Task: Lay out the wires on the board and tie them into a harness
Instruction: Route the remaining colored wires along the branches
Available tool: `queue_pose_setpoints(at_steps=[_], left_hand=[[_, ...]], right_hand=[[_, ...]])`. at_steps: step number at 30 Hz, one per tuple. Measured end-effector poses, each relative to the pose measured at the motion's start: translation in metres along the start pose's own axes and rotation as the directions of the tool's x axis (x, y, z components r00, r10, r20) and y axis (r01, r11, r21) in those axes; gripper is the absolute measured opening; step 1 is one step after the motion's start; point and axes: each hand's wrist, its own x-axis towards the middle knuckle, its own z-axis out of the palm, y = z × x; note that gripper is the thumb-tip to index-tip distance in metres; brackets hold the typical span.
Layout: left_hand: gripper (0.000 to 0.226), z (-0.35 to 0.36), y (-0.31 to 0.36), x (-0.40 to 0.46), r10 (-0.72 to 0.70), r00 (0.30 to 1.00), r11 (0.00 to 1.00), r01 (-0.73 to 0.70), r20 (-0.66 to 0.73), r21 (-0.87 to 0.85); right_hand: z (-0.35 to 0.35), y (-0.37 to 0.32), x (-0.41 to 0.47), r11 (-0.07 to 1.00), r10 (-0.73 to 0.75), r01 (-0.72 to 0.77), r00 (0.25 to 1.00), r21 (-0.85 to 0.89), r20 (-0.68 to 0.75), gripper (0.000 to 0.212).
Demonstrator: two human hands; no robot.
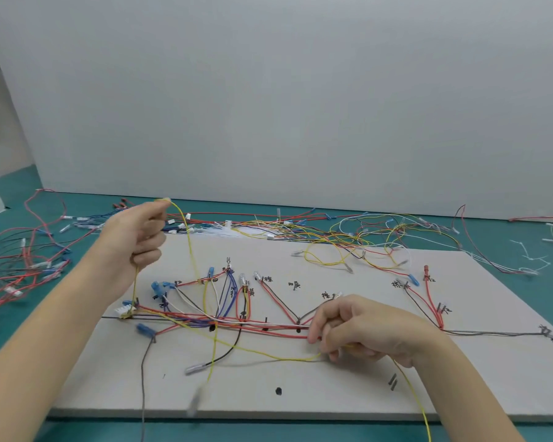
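Behind everything a plain grey wall (300,90) is standing, and a teal table (524,314) is stretching out below it. Lying flat on the table, close to its near edge, is a pale board (332,387) marked with small black labels and pegs. Loose wires (348,234) in red, yellow, blue and white are sprawling in a tangle along the board's far edge and spilling toward the table's left and right edges, where a few white cable ties (533,260) are lying. Across the middle of the board a bundle of routed wires (253,327) is running from left to right, with branches fanning up to blue and clear terminals. The left hand (138,234) is hovering raised above the board's far left corner, its fingers closed in a pinch on a yellow wire (192,260) that is looping down from the fingertips to the board. The right hand (358,330) is resting on the board right of centre, curled shut around the same yellow wire, which is trailing off past the near edge.
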Motion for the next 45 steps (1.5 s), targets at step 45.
queue_pose_setpoints(at_steps=[45], left_hand=[[0.051, 0.011, -0.015, -0.028, -0.343, 0.729, 0.857, -0.015, 0.592, 0.515]], right_hand=[[-0.017, -0.005, -0.006, 0.802, -0.235, 0.441, 0.853, 0.404, -0.466, 0.019]])
